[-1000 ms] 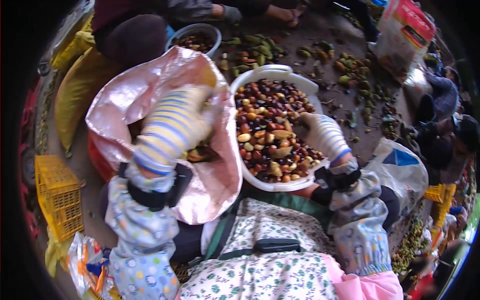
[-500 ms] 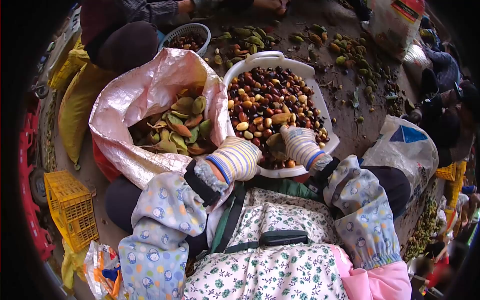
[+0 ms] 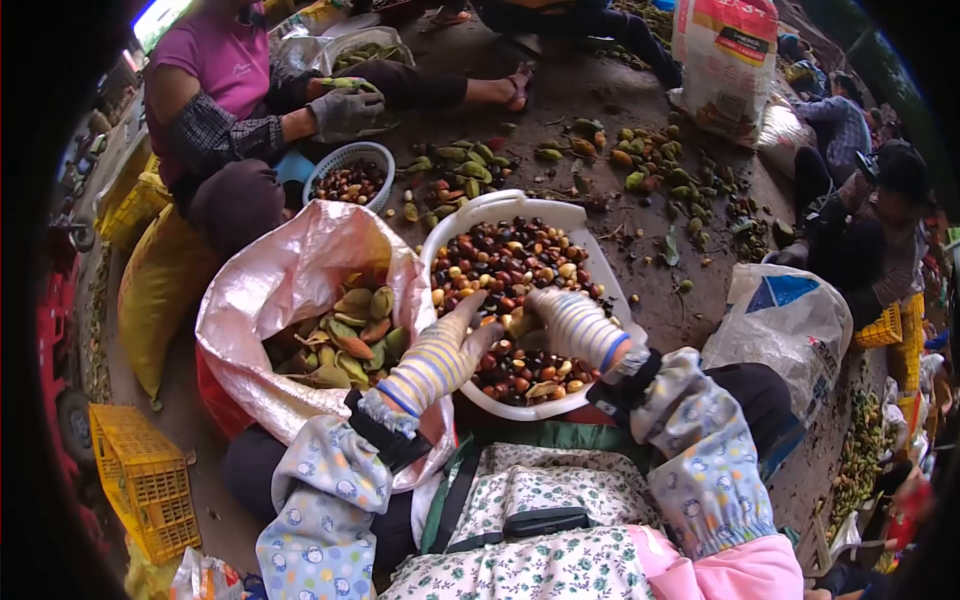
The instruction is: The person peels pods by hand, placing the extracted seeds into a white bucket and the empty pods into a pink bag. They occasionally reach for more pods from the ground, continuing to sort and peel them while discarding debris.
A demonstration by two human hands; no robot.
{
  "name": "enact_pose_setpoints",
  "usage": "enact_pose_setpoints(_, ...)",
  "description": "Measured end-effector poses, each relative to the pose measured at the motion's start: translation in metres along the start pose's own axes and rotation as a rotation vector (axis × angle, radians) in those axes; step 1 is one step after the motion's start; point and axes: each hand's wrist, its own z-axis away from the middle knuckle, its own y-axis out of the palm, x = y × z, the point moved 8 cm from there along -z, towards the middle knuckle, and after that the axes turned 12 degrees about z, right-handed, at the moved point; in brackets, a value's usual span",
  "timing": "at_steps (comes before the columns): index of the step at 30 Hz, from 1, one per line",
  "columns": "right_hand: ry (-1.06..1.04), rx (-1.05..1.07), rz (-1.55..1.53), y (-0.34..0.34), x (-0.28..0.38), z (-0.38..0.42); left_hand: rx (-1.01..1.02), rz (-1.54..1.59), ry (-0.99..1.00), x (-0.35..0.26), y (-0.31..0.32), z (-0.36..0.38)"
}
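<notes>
A white plastic basin [image 3: 612,250] in front of me holds many glossy brown, dark and tan nuts [image 3: 520,258]. My left hand [image 3: 455,345], in a striped knit glove, is over the basin's left edge with its thumb and fingers apart. Over the nuts, my right hand [image 3: 570,322], gloved alike, points left with its fingers curled together; what lies in them is hidden. Against the basin's left side stands an open pinkish-white sack [image 3: 240,270] with green and brown husks [image 3: 350,340] inside.
Loose green pods [image 3: 655,160] lie on the ground beyond the basin. A blue-white basket [image 3: 385,160] of nuts sits near a seated person [image 3: 215,60]. A yellow crate [image 3: 145,480] is at left, a white sack [image 3: 780,320] at right. Other people sit at far right.
The view has tilted up, showing more of the people ahead. My left hand has opened from a closed shape and turned over the basin's edge. My right hand stays over the nuts.
</notes>
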Motion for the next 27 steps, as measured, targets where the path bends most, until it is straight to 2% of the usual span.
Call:
enact_pose_setpoints(2, -0.146, -0.232, -0.21, -0.024, 0.01, 0.002, -0.018, 0.305, -0.02, 0.014, -0.002, -0.008)
enact_pose_setpoints(3, -0.163, -0.335, -0.239, -0.042, 0.022, 0.007, 0.05, 0.562, -0.089, 0.019, 0.003, -0.009)
enact_pose_setpoints(4, -0.186, -0.366, -0.232, -0.048, 0.03, 0.007, 0.121, 0.824, -0.188, -0.009, 0.0, 0.007)
enact_pose_setpoints(6, -0.312, -0.488, -0.178, -0.073, 0.056, 0.018, 0.24, 0.83, -0.085, -0.024, -0.002, 0.006)
enact_pose_setpoints(7, -0.316, -0.523, -0.215, -0.082, 0.058, 0.018, 0.186, 0.843, -0.035, -0.032, -0.008, 0.008)
enact_pose_setpoints(9, -0.312, -0.578, -0.285, -0.09, 0.057, 0.022, 0.144, 0.931, -0.068, -0.045, -0.017, 0.012)
enact_pose_setpoints(10, -0.32, -0.535, -0.572, -0.088, 0.05, 0.019, 0.124, 0.983, -0.09, -0.045, -0.017, 0.013)
enact_pose_setpoints(11, -0.317, -0.474, -0.862, -0.082, 0.045, 0.015, 0.127, 1.021, 0.002, -0.046, -0.019, 0.011)
enact_pose_setpoints(12, -0.312, -0.409, -1.149, -0.077, 0.041, 0.012, 0.098, 1.024, -0.01, -0.048, -0.023, 0.012)
enact_pose_setpoints(14, -0.212, -0.218, -1.375, -0.067, 0.039, 0.009, 0.032, 0.907, 0.031, -0.047, -0.029, 0.009)
enact_pose_setpoints(15, -0.111, -0.182, -1.345, -0.063, 0.035, 0.008, 0.028, 0.963, 0.044, -0.049, -0.026, 0.009)
enact_pose_setpoints(16, 0.0, -0.141, -1.318, -0.056, 0.032, 0.009, 0.046, 0.877, 0.038, -0.046, -0.024, 0.006)
enact_pose_setpoints(17, -0.09, -0.304, -1.342, -0.052, 0.035, 0.006, 0.04, 0.84, 0.06, -0.046, -0.023, 0.005)
enact_pose_setpoints(18, -0.115, -0.224, -1.29, -0.046, 0.042, 0.004, 0.035, 0.808, 0.069, -0.043, -0.019, 0.007)
enact_pose_setpoints(20, -0.025, -0.155, -1.2, -0.04, 0.051, 0.007, 0.05, 0.812, 0.053, -0.041, -0.012, 0.008)
enact_pose_setpoints(22, -0.102, -0.212, -1.353, -0.037, 0.055, 0.003, 0.094, 0.763, 0.028, -0.043, -0.013, 0.009)
enact_pose_setpoints(24, -0.073, -0.219, -1.345, -0.039, 0.052, 0.005, 0.157, 0.824, 0.001, -0.049, -0.01, 0.013)
enact_pose_setpoints(26, -0.077, -0.242, -1.234, -0.039, 0.052, 0.008, 0.128, 0.712, 0.099, -0.046, -0.01, 0.011)
enact_pose_setpoints(27, -0.123, -0.328, -1.124, -0.043, 0.052, 0.009, 0.109, 0.654, 0.154, -0.046, -0.011, 0.009)
